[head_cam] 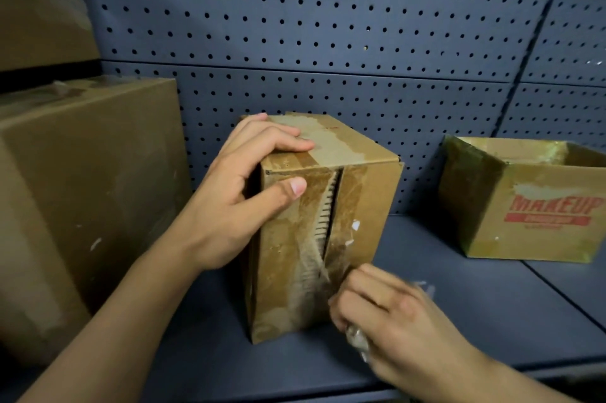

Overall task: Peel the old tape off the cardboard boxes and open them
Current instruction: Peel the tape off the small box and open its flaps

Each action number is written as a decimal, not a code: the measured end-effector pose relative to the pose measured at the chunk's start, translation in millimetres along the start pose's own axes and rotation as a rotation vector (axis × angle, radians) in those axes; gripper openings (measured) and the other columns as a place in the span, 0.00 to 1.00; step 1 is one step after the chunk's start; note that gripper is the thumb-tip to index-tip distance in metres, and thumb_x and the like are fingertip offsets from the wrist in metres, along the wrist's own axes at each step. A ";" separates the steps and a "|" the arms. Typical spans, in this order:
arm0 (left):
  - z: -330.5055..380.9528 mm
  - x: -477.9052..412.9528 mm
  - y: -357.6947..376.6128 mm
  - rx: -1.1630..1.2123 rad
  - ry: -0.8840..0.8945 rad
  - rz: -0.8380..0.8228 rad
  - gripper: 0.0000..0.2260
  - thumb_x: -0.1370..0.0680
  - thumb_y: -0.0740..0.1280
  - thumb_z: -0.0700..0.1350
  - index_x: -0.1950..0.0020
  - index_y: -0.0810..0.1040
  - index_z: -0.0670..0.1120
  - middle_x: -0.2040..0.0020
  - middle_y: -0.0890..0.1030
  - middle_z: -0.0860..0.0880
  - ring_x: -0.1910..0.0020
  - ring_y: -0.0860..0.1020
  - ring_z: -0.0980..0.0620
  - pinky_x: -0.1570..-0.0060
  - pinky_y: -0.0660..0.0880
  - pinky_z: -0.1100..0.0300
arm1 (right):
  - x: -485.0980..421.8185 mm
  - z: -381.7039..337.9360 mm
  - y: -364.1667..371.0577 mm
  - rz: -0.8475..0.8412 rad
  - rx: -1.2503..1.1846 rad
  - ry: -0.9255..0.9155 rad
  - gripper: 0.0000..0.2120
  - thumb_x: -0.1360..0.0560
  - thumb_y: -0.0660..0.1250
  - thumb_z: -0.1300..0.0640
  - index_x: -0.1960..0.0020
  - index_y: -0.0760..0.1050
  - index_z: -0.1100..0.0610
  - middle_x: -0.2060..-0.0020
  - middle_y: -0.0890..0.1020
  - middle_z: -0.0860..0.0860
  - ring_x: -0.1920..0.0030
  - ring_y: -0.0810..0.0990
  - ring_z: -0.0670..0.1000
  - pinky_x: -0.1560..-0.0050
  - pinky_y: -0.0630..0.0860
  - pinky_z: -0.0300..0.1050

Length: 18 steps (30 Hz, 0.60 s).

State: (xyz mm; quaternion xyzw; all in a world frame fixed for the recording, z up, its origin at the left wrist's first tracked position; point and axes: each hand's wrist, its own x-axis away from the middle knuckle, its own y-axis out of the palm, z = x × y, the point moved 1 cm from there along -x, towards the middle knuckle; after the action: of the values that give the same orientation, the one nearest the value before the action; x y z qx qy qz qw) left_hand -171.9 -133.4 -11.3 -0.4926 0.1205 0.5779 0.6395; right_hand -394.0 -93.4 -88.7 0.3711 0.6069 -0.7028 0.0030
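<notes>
The small cardboard box (360, 196) stands upright on a smooth blue-grey metal shelf (475, 304), near the middle of the view. It is brown, scuffed and corrugated. Its near face is made of 2 flaps, and torn fluting shows in the narrow gap between them. A pale, rough strip where the paper has torn away runs across its top.

The left hand (229, 205) grips the box's top left corner, with 4 fingers curled over the top edge and the thumb (288, 189) pressed flat on the near left flap. The right hand (393, 314) is low at the near right foot of the box and blurred. Its fingers are curled, pinching a thin, glossy film of clear tape (355, 337) that stretches from the lower seam and bunches into a crumpled wad under the palm.

3 cardboard boxes are plain to see:
- the small one;
- 1 large closed box (82, 189) just to its left, dull and stained;
- 1 open-topped box (511, 205) well apart on the right, printed "MAKEUP" in red.

More brown cardboard sits above the large box at the far left. Behind everything is a blue perforated pegboard (328, 25) with even rows of round holes.
</notes>
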 end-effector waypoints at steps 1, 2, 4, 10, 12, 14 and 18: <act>-0.2 -0.3 0.4 -0.002 -0.005 0.001 0.16 0.24 0.64 0.55 0.39 0.77 0.53 0.35 0.76 0.55 0.28 0.65 0.58 0.25 0.56 0.55 | 2.4 3.5 -0.2 -0.008 -0.029 0.040 0.09 0.26 0.64 0.62 0.52 0.70 0.50 0.55 0.73 0.46 0.55 0.73 0.48 0.63 0.74 0.50; -0.4 -0.4 0.8 -0.006 -0.013 0.003 0.16 0.24 0.64 0.55 0.39 0.77 0.53 0.35 0.75 0.55 0.27 0.64 0.59 0.25 0.56 0.55 | 4.7 7.0 -1.1 -0.012 -0.060 0.078 0.12 0.26 0.63 0.61 0.47 0.69 0.48 0.53 0.72 0.44 0.53 0.73 0.46 0.63 0.75 0.50; -1.3 -1.6 2.0 -0.011 -0.030 0.005 0.17 0.24 0.63 0.56 0.38 0.77 0.53 0.36 0.75 0.55 0.27 0.63 0.58 0.25 0.56 0.55 | 7.9 13.2 -6.5 0.030 -0.086 0.127 0.23 0.27 0.63 0.59 0.35 0.65 0.44 0.52 0.70 0.40 0.54 0.70 0.41 0.60 0.76 0.47; -4.5 -7.9 8.2 -0.057 -0.038 -0.002 0.17 0.24 0.62 0.55 0.38 0.76 0.51 0.37 0.74 0.51 0.30 0.65 0.55 0.31 0.58 0.65 | -2.7 15.4 -23.3 0.220 -0.092 0.243 0.26 0.25 0.66 0.46 0.29 0.64 0.42 0.58 0.66 0.38 0.56 0.69 0.41 0.52 0.66 0.27; -4.4 -9.5 10.7 -0.077 -0.040 0.002 0.17 0.24 0.62 0.55 0.38 0.76 0.50 0.37 0.74 0.50 0.31 0.66 0.57 0.33 0.58 0.69 | -10.2 18.4 -23.5 0.269 0.033 0.246 0.24 0.25 0.67 0.41 0.31 0.69 0.48 0.57 0.67 0.40 0.55 0.67 0.42 0.50 0.66 0.30; -3.9 -10.3 11.9 -0.082 -0.042 0.010 0.18 0.24 0.62 0.55 0.38 0.76 0.50 0.38 0.74 0.50 0.32 0.66 0.57 0.34 0.58 0.69 | -16.9 21.6 -24.6 0.337 0.161 0.232 0.22 0.25 0.68 0.39 0.38 0.76 0.52 0.58 0.70 0.46 0.56 0.69 0.48 0.52 0.71 0.41; -4.1 -11.6 12.6 -0.120 -0.049 0.023 0.18 0.23 0.62 0.56 0.37 0.76 0.50 0.38 0.74 0.51 0.32 0.67 0.55 0.32 0.60 0.63 | -29.5 27.1 -29.4 0.523 0.328 0.199 0.16 0.25 0.70 0.44 0.59 0.79 0.57 0.59 0.67 0.51 0.55 0.65 0.54 0.60 0.68 0.54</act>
State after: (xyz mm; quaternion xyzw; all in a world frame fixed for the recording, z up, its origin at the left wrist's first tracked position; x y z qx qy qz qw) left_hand -184.5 -145.7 -11.1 -0.5141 0.0756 0.6034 0.6049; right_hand -400.0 -122.0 -48.4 0.5768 0.3670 -0.7269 0.0646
